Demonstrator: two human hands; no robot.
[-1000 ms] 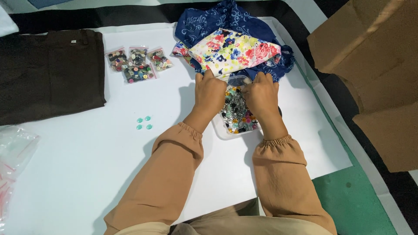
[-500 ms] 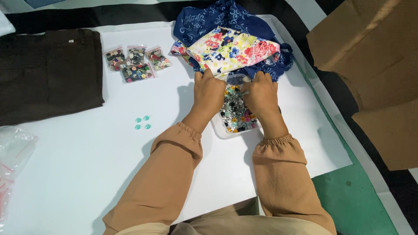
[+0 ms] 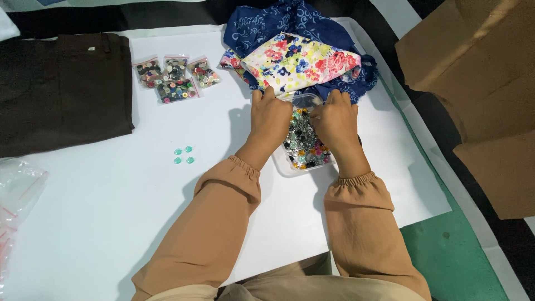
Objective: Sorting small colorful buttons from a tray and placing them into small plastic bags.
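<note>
We see open counter (image 3: 111,212) left of the tray (image 3: 304,161); only four small green buttons (image 3: 184,155) lie there. Piled cloth (image 3: 298,56) blocks the far side, button bags (image 3: 175,78) and dark trousers (image 3: 61,89) crowd far left, cardboard (image 3: 479,83) hems the right.

Tan sleeves (image 3: 223,223) run up to a clear tub (image 3: 304,146) packed with beads in silver, green, pink and gold. Just beyond the tub there's a floral cloth (image 3: 301,61), cream with red, blue and yellow blooms, lying on navy fabric (image 3: 278,22) with pale blue swirls. Left of the tub, four mint-green buttons (image 3: 184,155) dot the white sheet (image 3: 111,212). Further left and up from the tub, clear bags (image 3: 175,78) hold mixed-colour buttons, beside dark brown folded cloth (image 3: 61,89). Right of the tub: brown cardboard (image 3: 479,67), green floor (image 3: 457,262).
</note>
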